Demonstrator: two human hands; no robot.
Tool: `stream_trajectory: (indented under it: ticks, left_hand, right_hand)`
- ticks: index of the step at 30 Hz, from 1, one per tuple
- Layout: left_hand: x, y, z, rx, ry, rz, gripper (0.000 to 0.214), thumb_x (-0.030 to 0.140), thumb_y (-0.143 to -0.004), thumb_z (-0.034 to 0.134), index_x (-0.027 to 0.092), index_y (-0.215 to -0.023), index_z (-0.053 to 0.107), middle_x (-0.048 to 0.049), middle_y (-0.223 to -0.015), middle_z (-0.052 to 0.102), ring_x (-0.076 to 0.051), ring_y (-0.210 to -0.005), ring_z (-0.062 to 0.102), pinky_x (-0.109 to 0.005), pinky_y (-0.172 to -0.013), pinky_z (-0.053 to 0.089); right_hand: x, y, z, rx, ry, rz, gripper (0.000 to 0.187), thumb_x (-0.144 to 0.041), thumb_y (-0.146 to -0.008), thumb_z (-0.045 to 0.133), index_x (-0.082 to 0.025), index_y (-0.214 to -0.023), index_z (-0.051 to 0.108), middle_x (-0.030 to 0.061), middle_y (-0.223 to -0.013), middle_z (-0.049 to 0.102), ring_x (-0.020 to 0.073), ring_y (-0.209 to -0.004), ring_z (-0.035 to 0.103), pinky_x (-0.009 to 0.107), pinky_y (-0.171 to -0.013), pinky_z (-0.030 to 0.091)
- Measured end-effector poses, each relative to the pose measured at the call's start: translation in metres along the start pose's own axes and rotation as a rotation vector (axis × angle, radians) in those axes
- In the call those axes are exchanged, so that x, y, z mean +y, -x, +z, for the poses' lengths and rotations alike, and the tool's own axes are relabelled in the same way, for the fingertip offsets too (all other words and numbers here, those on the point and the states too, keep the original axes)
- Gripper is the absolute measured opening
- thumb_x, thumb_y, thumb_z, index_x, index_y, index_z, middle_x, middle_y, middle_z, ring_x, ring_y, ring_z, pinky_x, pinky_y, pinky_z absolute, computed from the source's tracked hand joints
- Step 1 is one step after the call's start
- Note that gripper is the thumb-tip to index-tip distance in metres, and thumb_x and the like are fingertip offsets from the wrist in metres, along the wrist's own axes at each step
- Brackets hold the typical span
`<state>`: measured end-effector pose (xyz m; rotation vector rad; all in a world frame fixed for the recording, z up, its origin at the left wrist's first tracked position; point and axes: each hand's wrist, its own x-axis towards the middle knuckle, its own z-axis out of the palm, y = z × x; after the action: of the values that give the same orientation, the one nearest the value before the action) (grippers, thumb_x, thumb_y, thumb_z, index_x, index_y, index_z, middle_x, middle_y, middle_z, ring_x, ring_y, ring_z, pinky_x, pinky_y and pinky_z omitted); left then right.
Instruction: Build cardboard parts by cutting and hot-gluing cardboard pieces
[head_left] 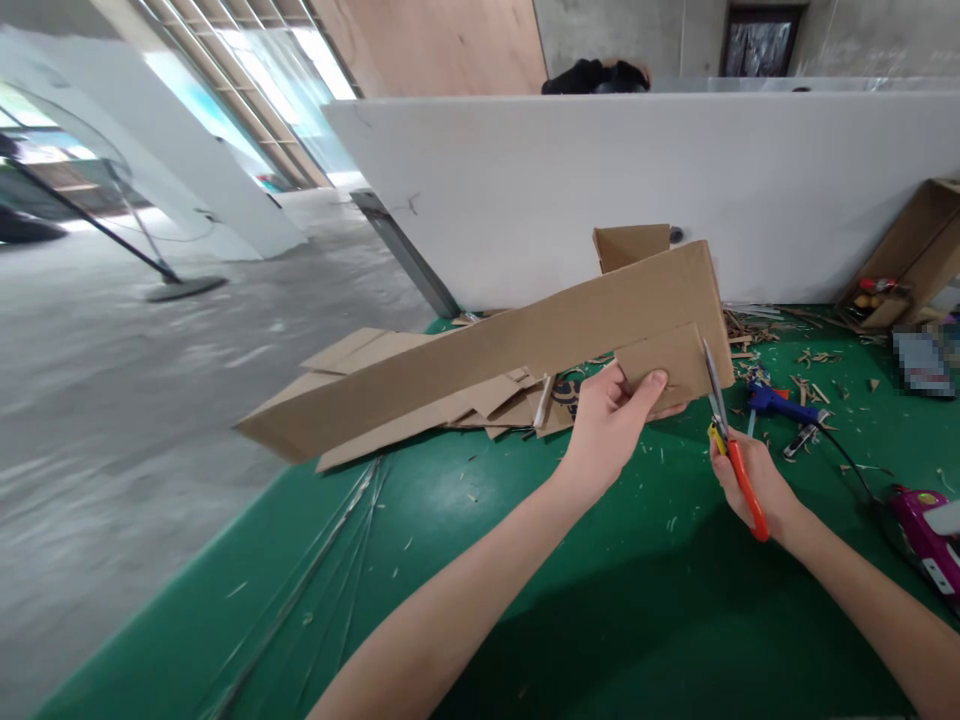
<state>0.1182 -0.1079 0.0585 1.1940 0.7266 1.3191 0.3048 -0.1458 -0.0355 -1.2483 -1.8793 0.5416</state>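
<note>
A long strip of cardboard (525, 330) slants across the view, raised above the green table, its wider right end in my left hand (611, 420). The thumb presses on a smaller flap (664, 360) at that end, and the other fingers go behind it. My right hand (757, 480) grips scissors (742, 480) with orange and yellow handles. Their blades point up and lie against the right end of the cardboard, near the flap's edge. Whether the blades are parted is hard to make out.
Cut cardboard pieces (397, 350) lie behind the strip. A blue glue gun (784, 404), a utility knife (806, 437) and a magenta tool (926, 540) are at right. An open cardboard box (907, 260) leans at the far right. A white panel (525, 190) borders the green table (450, 560).
</note>
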Motion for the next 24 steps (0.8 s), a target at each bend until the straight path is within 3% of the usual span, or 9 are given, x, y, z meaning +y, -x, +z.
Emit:
stream_trajectory:
  ticks: [13,24]
  left_hand:
    - [-0.005,-0.001,-0.002,-0.017,0.069,-0.042,0.033,0.04,-0.078,0.076,0.018,-0.101,0.069,-0.0085,-0.109,0.074,-0.024,-0.093,0.073,-0.035,-0.07,0.065]
    - [-0.005,-0.002,-0.002,-0.038,0.056,-0.028,0.031,0.039,-0.078,0.076,0.017,-0.1,0.07,-0.0086,-0.106,0.074,-0.024,-0.093,0.073,-0.038,-0.074,0.066]
  right_hand:
    - [0.008,0.001,0.004,0.114,0.177,-0.046,0.038,-0.039,-0.098,0.038,-0.022,-0.065,0.044,0.0026,-0.065,0.051,0.0149,-0.051,0.051,0.028,-0.052,0.039]
    - [0.005,0.006,0.0,0.038,-0.002,-0.006,0.025,-0.037,-0.092,0.05,-0.02,-0.073,0.054,0.0026,-0.068,0.056,0.016,-0.056,0.056,0.029,-0.054,0.044]
